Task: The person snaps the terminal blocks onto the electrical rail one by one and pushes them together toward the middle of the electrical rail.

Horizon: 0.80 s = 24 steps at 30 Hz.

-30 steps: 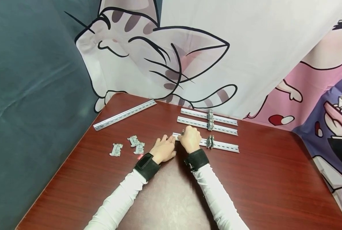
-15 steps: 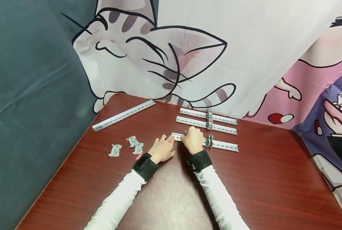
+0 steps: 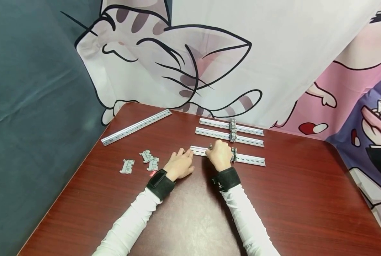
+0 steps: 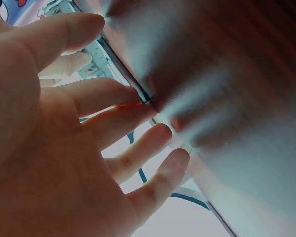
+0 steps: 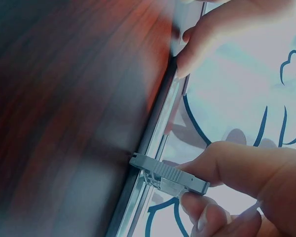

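My right hand (image 3: 220, 155) pinches a grey terminal block (image 5: 167, 173) between thumb and fingers. That block sits across the nearest slotted metal DIN rail (image 3: 251, 160). Just to the right of this hand, a small group of terminal blocks (image 3: 234, 154) stands on the same rail, partly hidden by the hand. At the rail's left end rests my left hand (image 3: 179, 165), its fingertips touching the end and its fingers extended. In the left wrist view, the left hand's fingers (image 4: 158, 168) are spread along the rail's edge.
Behind lie two more DIN rails (image 3: 209, 122), with terminal blocks (image 3: 233, 131) on them. Another DIN rail (image 3: 136, 127) lies slanted at the back left. Three loose terminal blocks (image 3: 127, 166) lie left of the left hand. A printed cloth (image 3: 273, 64) hangs behind the table.
My right hand has slid right along the nearest rail with the terminal block, closer to the blocks standing there. The left hand stays at the rail's left end. The head view shifts slightly.
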Each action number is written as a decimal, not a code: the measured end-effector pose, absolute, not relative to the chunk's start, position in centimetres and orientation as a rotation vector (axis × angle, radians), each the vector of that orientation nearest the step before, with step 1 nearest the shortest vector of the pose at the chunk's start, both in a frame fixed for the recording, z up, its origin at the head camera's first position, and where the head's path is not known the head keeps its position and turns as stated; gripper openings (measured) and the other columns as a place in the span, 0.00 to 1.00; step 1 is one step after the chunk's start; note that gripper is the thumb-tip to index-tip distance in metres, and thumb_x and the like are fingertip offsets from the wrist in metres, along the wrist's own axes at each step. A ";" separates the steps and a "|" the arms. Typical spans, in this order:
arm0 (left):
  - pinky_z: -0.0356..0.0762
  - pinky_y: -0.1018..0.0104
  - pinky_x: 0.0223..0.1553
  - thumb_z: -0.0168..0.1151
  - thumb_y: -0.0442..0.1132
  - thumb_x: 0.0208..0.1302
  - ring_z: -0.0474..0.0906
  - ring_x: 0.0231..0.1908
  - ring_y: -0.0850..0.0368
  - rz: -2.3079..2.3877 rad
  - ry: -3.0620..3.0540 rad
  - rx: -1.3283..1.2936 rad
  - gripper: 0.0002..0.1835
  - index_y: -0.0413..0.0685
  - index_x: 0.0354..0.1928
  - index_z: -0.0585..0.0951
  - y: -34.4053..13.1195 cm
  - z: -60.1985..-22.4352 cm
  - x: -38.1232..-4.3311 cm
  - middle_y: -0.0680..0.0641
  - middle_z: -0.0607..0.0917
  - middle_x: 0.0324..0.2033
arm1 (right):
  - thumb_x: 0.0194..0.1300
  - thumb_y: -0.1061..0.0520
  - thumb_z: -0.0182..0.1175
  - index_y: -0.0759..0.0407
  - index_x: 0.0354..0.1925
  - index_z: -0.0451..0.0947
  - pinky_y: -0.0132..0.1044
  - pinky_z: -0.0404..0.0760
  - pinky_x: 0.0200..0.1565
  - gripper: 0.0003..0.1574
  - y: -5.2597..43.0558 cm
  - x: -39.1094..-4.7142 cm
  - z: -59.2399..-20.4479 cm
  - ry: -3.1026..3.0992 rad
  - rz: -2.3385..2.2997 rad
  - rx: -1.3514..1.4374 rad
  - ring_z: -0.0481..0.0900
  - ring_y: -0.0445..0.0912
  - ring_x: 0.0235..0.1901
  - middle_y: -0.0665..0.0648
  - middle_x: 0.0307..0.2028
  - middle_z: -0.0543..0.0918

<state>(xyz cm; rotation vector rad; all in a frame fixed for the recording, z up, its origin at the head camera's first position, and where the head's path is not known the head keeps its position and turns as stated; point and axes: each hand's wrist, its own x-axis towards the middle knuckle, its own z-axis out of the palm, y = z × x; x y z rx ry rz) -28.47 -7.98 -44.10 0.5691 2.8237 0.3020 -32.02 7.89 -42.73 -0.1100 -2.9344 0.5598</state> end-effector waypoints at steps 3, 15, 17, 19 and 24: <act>0.63 0.47 0.61 0.57 0.49 0.67 0.58 0.68 0.43 0.294 2.829 0.570 0.36 0.37 0.71 0.62 -8.0 -44.2 -28.6 0.43 0.63 0.72 | 0.46 0.55 0.68 0.49 0.09 0.61 0.46 0.67 0.16 0.25 8.2 -31.9 -42.6 -2.923 0.566 -0.109 0.82 0.59 0.23 0.60 0.19 0.80; 0.63 0.47 0.60 0.57 0.48 0.67 0.58 0.68 0.42 0.335 2.828 0.587 0.35 0.36 0.70 0.62 -8.1 -43.8 -28.4 0.42 0.63 0.72 | 0.44 0.57 0.67 0.49 0.09 0.62 0.51 0.73 0.20 0.23 10.0 -31.8 -42.3 -2.892 0.592 -0.149 0.82 0.62 0.25 0.59 0.18 0.77; 0.63 0.47 0.60 0.57 0.48 0.68 0.58 0.68 0.42 0.344 2.828 0.583 0.35 0.36 0.70 0.63 -8.2 -43.7 -28.4 0.42 0.63 0.71 | 0.43 0.57 0.66 0.50 0.09 0.62 0.50 0.72 0.19 0.22 10.4 -31.8 -42.3 -2.888 0.595 -0.158 0.81 0.61 0.24 0.58 0.17 0.76; 0.62 0.47 0.60 0.57 0.48 0.68 0.58 0.68 0.42 0.345 2.825 0.578 0.35 0.36 0.70 0.62 -8.1 -43.7 -28.4 0.42 0.63 0.71 | 0.43 0.57 0.66 0.50 0.09 0.63 0.50 0.71 0.19 0.22 10.7 -31.7 -42.3 -2.886 0.594 -0.166 0.80 0.61 0.23 0.58 0.17 0.76; 0.62 0.47 0.60 0.57 0.47 0.68 0.58 0.68 0.42 0.351 2.823 0.580 0.34 0.36 0.70 0.63 -8.1 -43.9 -28.4 0.42 0.64 0.71 | 0.45 0.56 0.66 0.51 0.10 0.65 0.51 0.73 0.20 0.19 11.3 -31.7 -42.4 -2.901 0.586 -0.193 0.81 0.62 0.24 0.63 0.20 0.80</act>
